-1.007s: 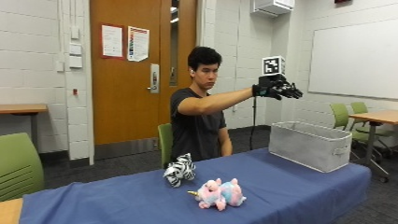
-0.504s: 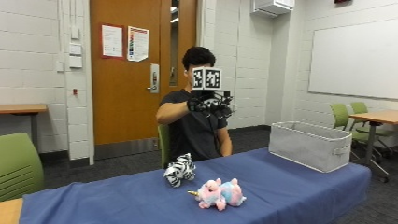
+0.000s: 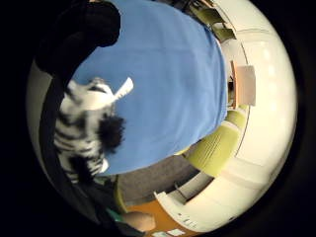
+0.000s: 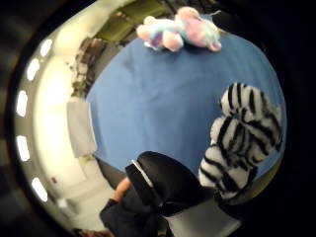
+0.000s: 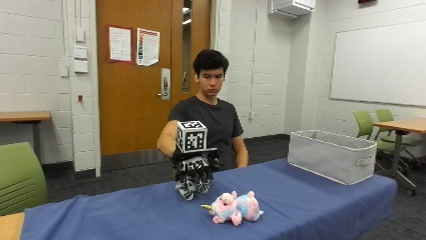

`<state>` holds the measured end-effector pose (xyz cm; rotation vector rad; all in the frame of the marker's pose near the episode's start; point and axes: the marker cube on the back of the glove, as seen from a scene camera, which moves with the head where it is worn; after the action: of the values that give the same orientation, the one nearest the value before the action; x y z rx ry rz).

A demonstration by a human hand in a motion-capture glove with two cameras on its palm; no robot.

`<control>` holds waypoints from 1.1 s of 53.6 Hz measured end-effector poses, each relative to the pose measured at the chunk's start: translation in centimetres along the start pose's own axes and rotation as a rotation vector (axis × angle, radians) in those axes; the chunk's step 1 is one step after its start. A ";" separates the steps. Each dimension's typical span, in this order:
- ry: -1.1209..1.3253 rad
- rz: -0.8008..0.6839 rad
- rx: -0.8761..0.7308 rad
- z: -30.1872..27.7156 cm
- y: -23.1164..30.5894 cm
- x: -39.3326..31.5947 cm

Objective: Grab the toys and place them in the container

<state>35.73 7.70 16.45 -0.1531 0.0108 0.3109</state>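
Moved since half a second ago: the black-gloved right hand (image 5: 194,172), then raised at face height, has come down to the bench and now sits over the black-and-white striped plush zebra (image 5: 188,189); zebra, pink plush unicorn and container lie where they did.

Item 1. Striped plush zebra (image 4: 242,140). Location: on the blue cloth-covered bench (image 5: 313,200), directly beneath the grip, filling much of both palm views. Grip state: fingers point downward over the toy's top and appear to drape its sides; whether they have closed round it cannot be told, and the zebra rests on the cloth. Handling, by judgement: light, soft, stuffed; should compress under the fingers, not slippery, not fragile. Best hold: across the thick body just under the palm, not the thin white ear flap (image 3: 123,89), which would let the toy dangle.

Item 2. Pink, blue and white plush unicorn (image 5: 234,207). Location: on the bench just beside the grip, towards the front edge, apart from the zebra. Handling likely the same; take it round the rounded body.

Item 3. Grey fabric rectangular container (image 5: 329,155). Location: well apart from the grip, at the far end of the bench. Open-topped; soft toys may be dropped in.
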 end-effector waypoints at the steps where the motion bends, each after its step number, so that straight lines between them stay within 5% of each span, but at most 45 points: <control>1: 0.003 -0.001 -0.003 0.4 0.0 0.2; 34: -0.002 -0.002 0.025 5.7 6.5 -0.8; 59: -0.004 -0.036 0.086 3.3 3.7 -2.9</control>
<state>31.81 10.84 19.26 -0.0670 0.0176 0.2747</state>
